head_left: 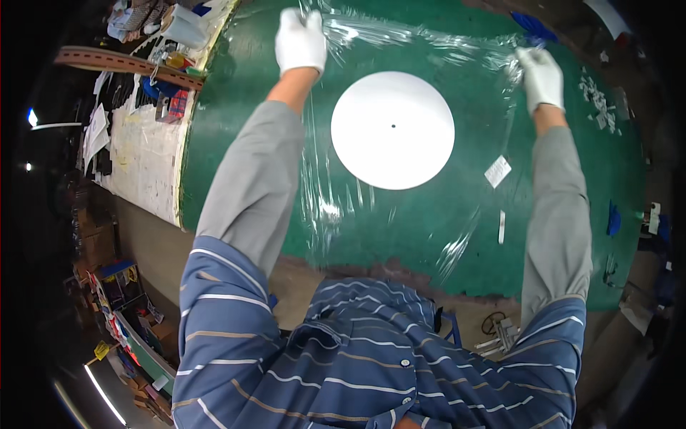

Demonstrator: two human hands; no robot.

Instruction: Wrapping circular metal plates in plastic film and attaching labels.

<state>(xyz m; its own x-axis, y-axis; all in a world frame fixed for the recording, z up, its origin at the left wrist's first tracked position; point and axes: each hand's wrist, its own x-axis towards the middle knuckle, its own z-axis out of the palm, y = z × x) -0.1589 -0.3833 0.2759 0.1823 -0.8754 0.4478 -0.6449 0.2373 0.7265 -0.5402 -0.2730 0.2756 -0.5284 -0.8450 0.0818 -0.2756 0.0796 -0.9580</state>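
A sheet of clear plastic film (371,32) stretches between my two white-gloved hands at the far side of the green table. My left hand (301,41) is closed on its far left corner. The far right corner is bunched in the closed fingers of my right hand (541,77). Between my arms lies a flat white disc (393,146) with a small dark hole (393,126) at its centre. The film spreads around the disc and toward me; whether it passes over or under the disc I cannot tell.
On the green tabletop (243,79) lie a small white label (498,171), a narrow white strip (501,227), scattered white bits (597,104) and a blue cloth-like piece (534,27). A cluttered pale table (150,157) adjoins at the left, with a brown perforated strip (128,66) across it.
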